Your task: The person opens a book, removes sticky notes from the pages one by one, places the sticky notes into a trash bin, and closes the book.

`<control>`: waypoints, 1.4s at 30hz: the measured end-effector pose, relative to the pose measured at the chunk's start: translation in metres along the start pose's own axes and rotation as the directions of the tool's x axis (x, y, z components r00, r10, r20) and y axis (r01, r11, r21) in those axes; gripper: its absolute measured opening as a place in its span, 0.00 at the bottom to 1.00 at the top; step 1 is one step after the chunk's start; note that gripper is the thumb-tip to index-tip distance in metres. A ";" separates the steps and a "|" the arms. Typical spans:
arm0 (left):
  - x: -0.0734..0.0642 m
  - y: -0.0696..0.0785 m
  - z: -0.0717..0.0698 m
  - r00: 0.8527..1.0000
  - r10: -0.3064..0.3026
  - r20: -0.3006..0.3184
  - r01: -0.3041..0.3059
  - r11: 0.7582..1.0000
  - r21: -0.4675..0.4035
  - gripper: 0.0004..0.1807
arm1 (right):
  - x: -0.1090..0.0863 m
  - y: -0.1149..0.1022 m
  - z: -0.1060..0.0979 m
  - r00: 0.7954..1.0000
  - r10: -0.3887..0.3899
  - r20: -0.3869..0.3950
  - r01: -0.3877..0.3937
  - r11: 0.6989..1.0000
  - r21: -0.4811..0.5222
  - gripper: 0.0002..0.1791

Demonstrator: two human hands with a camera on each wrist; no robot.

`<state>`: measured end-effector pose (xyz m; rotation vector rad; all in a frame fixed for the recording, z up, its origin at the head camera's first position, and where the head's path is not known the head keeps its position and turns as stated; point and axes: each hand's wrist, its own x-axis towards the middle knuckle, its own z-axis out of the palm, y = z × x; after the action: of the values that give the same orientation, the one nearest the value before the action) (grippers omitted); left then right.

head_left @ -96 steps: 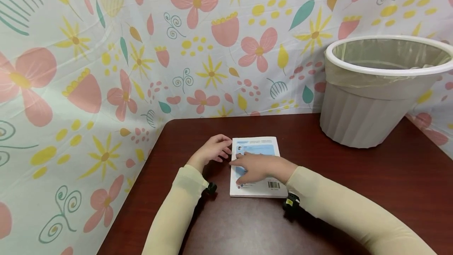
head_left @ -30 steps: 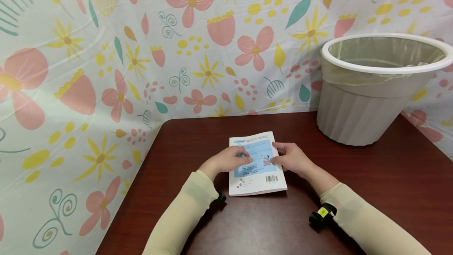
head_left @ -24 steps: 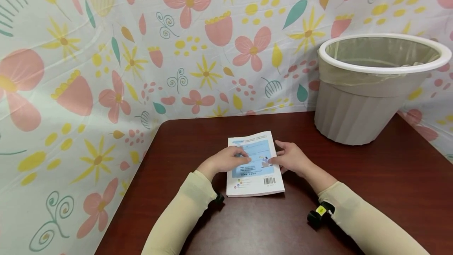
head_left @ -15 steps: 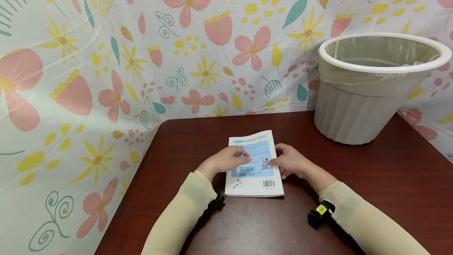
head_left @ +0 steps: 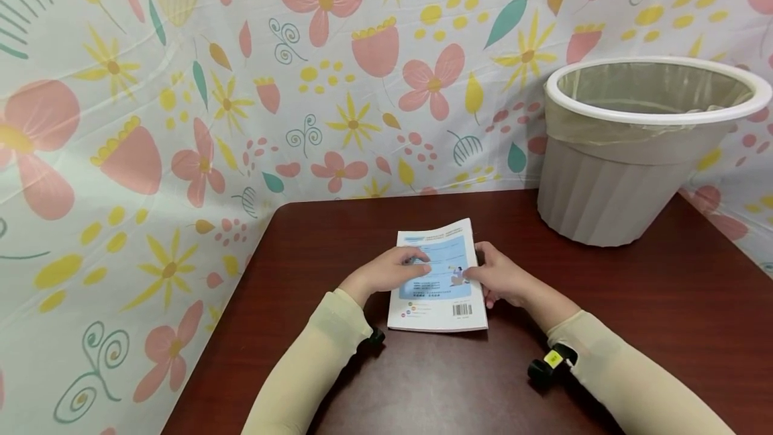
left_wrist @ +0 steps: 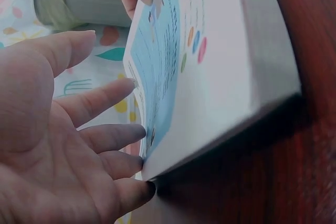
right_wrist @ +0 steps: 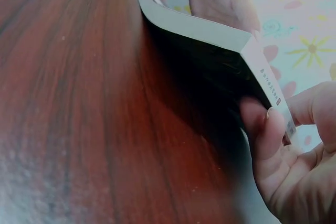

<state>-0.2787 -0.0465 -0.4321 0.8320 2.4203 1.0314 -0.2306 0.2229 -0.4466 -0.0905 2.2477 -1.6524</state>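
Observation:
A white paperback book (head_left: 443,314) with a blue panel and a barcode lies back cover up. My right hand (head_left: 501,277) grips its right edge, thumb on top and fingers underneath. In the right wrist view the spine (right_wrist: 262,72) sits between that thumb and fingers, its side raised off the table with a dark shadow below. My left hand (head_left: 386,272) is at the book's left side. The left wrist view shows this left hand (left_wrist: 63,135) with fingers fairly straight and spread, fingertips right at the page edges, thumb held apart from the cover.
A dark red-brown wooden table (head_left: 326,233) carries the book. A grey bin (head_left: 604,186) with a white rim and a plastic liner stands at the back right. A flower-printed cloth (head_left: 241,86) hangs behind and along the left. Each wrist wears a small black camera (head_left: 546,366).
My right hand, earlier spread flat over the cover, has moved to grip the right edge, which is now lifted. My left hand has shifted right and closer in, over the book's left side.

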 end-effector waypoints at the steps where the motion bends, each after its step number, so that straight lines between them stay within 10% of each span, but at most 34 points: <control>1: 0.000 0.000 0.000 1.000 0.002 0.001 -0.002 1.000 0.000 0.25 | -0.001 0.000 -0.001 1.000 -0.007 0.005 0.007 1.000 0.013 0.37; 17: 0.003 0.001 -0.004 0.998 0.055 -0.001 -0.055 0.994 -0.095 0.24 | -0.024 -0.023 -0.042 0.989 -0.146 0.006 0.146 0.989 0.036 0.36; 26: -0.004 -0.005 -0.021 0.997 0.030 -0.066 -0.038 0.991 -0.125 0.23 | -0.038 -0.065 -0.083 0.987 -0.160 -0.034 0.148 0.961 -0.235 0.37; 29: -0.006 -0.008 -0.027 0.996 0.014 -0.083 -0.024 0.992 -0.124 0.22 | -0.040 -0.086 -0.092 0.984 -0.172 -0.035 0.145 0.907 -0.397 0.37; 35: -0.010 -0.012 -0.036 0.993 -0.008 -0.114 -0.007 0.992 -0.125 0.22 | -0.035 -0.123 -0.098 0.987 -0.160 -0.020 0.100 0.702 -0.705 0.35; 42: -0.015 -0.014 -0.049 0.979 -0.058 -0.195 0.024 0.985 -0.169 0.21 | -0.015 -0.151 -0.071 0.999 -0.042 0.015 0.035 0.523 -0.852 0.28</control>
<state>-0.2994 -0.0894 -0.4087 0.6469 2.4584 1.3359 -0.2616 0.2431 -0.2830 -0.3745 2.8516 -0.3673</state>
